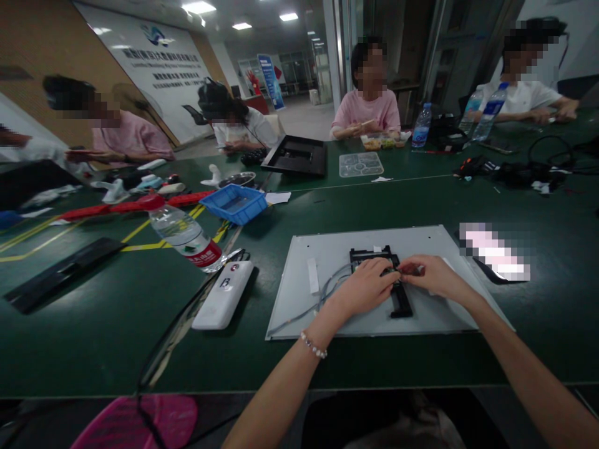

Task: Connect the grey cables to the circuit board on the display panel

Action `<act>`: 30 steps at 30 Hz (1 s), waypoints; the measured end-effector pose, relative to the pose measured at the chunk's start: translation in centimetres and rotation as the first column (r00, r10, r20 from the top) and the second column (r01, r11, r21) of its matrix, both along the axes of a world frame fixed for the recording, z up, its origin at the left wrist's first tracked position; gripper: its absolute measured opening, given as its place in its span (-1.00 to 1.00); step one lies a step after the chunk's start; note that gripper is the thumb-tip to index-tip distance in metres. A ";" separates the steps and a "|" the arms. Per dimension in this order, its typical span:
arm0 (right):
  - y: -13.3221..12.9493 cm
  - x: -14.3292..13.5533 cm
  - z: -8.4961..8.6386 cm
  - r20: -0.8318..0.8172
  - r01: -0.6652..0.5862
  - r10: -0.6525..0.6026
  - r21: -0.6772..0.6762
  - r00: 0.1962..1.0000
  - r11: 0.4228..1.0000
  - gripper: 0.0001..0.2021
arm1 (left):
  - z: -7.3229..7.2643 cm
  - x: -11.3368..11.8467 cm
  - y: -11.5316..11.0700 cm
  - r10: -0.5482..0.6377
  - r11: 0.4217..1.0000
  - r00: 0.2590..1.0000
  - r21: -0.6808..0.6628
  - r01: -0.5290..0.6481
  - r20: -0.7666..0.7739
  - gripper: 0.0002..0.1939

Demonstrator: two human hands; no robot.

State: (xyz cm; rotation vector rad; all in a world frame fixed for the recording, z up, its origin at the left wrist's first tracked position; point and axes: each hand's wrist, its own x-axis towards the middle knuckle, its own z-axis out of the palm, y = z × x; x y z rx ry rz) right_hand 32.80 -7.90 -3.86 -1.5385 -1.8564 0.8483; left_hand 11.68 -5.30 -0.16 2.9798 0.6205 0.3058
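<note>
Head view: Fingers curled, your left hand (369,285) and right hand (430,275) meet over the black frame (401,304) on the pale panel (322,248), their grip hidden; grey cables (339,273) straying toward eight o'clock suggest work unfinished.

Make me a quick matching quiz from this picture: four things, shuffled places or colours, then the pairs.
1. Black bracket
2. Bead bracelet
3. Nearest bottle's cap
4. Oblong case

A. red
B. white, left of the pale panel
C. on that panel, by the left hand and right hand
D. around the left wrist

Pairs: 1-C, 2-D, 3-A, 4-B
</note>
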 end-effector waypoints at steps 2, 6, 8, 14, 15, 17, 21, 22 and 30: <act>0.0 0.1 0.0 -0.016 -0.001 0.001 -0.003 1.000 1.000 -0.80 | 0.1 0.0 0.0 -0.007 1.000 1.000 0.002 0.007 0.005 -0.71; 0.1 0.2 -0.1 -0.073 0.006 -0.007 -0.011 0.997 1.000 -0.80 | 0.3 -0.1 0.0 -0.011 1.000 1.000 0.003 0.011 0.012 -0.70; 0.1 0.3 -0.2 -0.102 0.010 -0.012 -0.019 0.995 1.000 -0.81 | 0.3 -0.1 -0.1 -0.009 1.000 1.000 0.003 0.009 0.010 -0.69; 0.1 0.5 -0.3 -0.117 0.004 -0.008 -0.033 0.993 0.999 -0.80 | 0.4 0.0 -0.1 0.006 1.000 1.000 -0.017 -0.006 0.012 -0.65; 0.2 0.5 -0.3 -0.118 0.004 -0.009 -0.041 0.993 0.999 -0.80 | 0.4 -0.1 -0.1 0.008 1.000 1.000 -0.025 -0.008 0.023 -0.64; 0.2 0.5 -0.3 -0.123 0.012 -0.019 -0.058 0.992 0.998 -0.81 | 0.6 -0.3 0.2 0.019 0.999 0.999 -0.044 -0.016 0.049 -0.64; 0.3 0.6 0.0 -0.111 0.016 -0.023 -0.060 0.994 0.998 -0.82 | 1.5 -1.8 1.4 0.117 0.992 0.984 -0.066 -0.109 0.135 -0.64; 0.2 0.6 0.1 -0.105 0.015 -0.021 -0.053 0.994 0.999 -0.82 | 1.8 -2.4 1.8 0.154 0.987 0.975 -0.066 -0.145 0.159 -0.64; 0.1 0.8 0.4 -0.080 0.035 -0.037 -0.026 0.996 0.999 -0.80 | 1.4 -10.3 4.7 0.514 0.854 0.830 -0.038 -0.519 0.217 -0.65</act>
